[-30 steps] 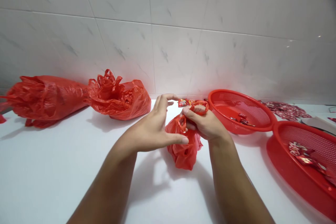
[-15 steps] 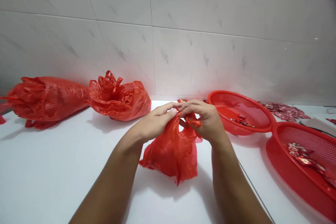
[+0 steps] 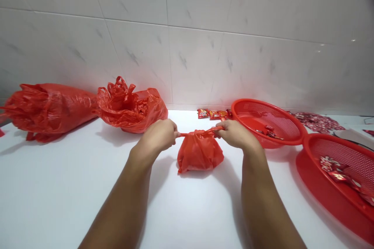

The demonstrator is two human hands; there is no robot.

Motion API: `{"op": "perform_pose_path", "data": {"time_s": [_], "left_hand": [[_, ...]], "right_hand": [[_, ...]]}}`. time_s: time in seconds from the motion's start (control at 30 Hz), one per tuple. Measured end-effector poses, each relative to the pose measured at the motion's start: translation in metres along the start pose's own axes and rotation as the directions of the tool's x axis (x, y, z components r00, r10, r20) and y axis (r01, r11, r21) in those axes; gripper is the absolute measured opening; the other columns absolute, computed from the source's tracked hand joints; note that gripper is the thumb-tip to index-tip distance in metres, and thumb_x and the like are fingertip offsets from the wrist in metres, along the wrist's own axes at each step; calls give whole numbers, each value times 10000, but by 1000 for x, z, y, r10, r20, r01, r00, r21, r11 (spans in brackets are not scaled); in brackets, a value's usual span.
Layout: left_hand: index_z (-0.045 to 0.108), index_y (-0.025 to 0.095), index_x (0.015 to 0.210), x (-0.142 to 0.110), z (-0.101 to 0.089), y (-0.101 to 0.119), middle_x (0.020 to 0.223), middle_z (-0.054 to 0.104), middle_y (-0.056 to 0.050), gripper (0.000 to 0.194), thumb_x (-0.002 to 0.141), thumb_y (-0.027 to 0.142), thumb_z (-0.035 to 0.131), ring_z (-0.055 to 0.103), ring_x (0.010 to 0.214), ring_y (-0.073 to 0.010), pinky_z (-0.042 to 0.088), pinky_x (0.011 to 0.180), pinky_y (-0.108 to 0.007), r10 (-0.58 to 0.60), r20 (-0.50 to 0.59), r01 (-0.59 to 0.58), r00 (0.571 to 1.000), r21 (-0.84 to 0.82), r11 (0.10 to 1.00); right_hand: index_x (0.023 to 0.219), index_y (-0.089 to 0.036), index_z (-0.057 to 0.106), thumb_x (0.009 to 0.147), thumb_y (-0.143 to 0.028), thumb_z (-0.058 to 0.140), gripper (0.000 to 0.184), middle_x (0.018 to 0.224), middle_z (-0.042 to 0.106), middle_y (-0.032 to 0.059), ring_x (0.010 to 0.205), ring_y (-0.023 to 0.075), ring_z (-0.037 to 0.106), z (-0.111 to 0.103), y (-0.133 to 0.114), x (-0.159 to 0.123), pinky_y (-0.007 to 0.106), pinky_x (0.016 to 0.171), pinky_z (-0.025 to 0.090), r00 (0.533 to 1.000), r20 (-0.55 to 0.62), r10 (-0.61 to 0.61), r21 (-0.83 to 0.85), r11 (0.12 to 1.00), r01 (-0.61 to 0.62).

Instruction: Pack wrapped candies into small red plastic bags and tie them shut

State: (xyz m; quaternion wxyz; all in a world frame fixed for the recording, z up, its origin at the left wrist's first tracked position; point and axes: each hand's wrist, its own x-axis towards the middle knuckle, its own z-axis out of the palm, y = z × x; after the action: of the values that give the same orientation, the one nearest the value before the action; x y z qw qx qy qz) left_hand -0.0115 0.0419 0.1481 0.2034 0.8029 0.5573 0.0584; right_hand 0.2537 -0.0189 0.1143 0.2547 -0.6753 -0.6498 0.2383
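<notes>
A small red plastic bag (image 3: 200, 152) sits in the middle of the white table, its top drawn together and its body bulging. My left hand (image 3: 163, 134) is closed on one handle, pulling it out taut to the left. On the other side, my right hand (image 3: 232, 133) pinches the opposite handle, stretched to the right. Both handles run nearly level across the bag's gathered top. What lies inside the bag is hidden.
Behind the bag lie several small red snack packets (image 3: 214, 114) by the wall. At right stand a red plastic basket (image 3: 267, 105) and a nearer red basket (image 3: 315, 179), each holding small wrapped packets. At left are a bundle of red bags (image 3: 64, 109) and an open red bag (image 3: 146, 114).
My hands have moved apart, from meeting at the bag's top to either side, drawing the handles tight. The bag has become lower and more compact.
</notes>
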Motion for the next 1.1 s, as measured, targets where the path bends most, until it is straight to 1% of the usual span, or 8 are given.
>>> {"op": "perform_pose_path", "data": {"time_s": [0.23,0.33,0.43,0.5,0.7,0.83,1.0,1.1], "left_hand": [[669,214,613,5,-15,-25,738,772,-73,199,776,327,659,652,651,-229,357,550,-302,-135,24,132,991,106,986],[622,215,662,-2,-19,-22,734,731,-69,243,840,380,623,592,596,-206,319,540,-307,-75,-79,82,994,87,993],[598,229,753,-12,-18,-8,765,692,-46,316,954,465,534,576,627,-204,340,555,-314,58,-140,-60,988,-12,998],[619,238,832,-18,-13,7,852,705,-36,331,995,500,500,615,730,-217,412,617,-321,192,-178,-215,965,-122,969],[620,226,832,-28,5,43,1139,730,-34,311,1019,458,531,664,1107,-250,518,947,-362,403,-300,-498,865,-404,767],[654,266,1109,-33,0,39,1189,728,-46,285,1000,518,579,676,1172,-263,541,968,-374,412,-257,-485,874,-501,717],[345,335,1527,-41,1,38,996,764,-11,1010,701,496,904,761,872,-264,587,735,-345,389,9,-321,921,-547,773],[460,281,1428,-43,14,51,934,765,-11,824,724,397,872,766,846,-264,595,690,-335,461,80,-299,884,-662,688]], "right_hand": [[615,-196,659,887,-278,631,285,732,744,59,662,178,625,-14,29,-1,285,592,457,970,132,206,21,977,-211],[808,-190,765,948,-315,627,233,921,782,77,834,202,714,-14,25,-5,290,704,558,988,131,81,256,960,-113],[1180,-208,743,1006,-461,634,326,1263,736,127,979,242,760,-9,15,-9,344,774,632,984,161,-78,613,789,-37],[1170,-218,703,984,-579,658,409,1367,682,146,951,256,775,-2,6,-11,375,748,654,966,199,-165,726,687,-32],[1003,-201,654,966,-655,650,455,910,737,57,784,219,772,30,-22,-1,331,703,628,775,407,-484,821,565,-78],[856,-184,641,953,-639,655,466,790,678,30,665,178,699,38,-33,5,338,714,609,810,291,-509,878,479,-14],[684,-216,507,892,-580,734,477,669,478,-25,602,133,471,30,-45,-5,274,606,478,914,-56,-401,898,380,222],[634,-232,396,914,-614,691,557,649,358,-28,579,136,339,24,-52,-16,275,546,382,907,-194,-374,843,409,349]]}}
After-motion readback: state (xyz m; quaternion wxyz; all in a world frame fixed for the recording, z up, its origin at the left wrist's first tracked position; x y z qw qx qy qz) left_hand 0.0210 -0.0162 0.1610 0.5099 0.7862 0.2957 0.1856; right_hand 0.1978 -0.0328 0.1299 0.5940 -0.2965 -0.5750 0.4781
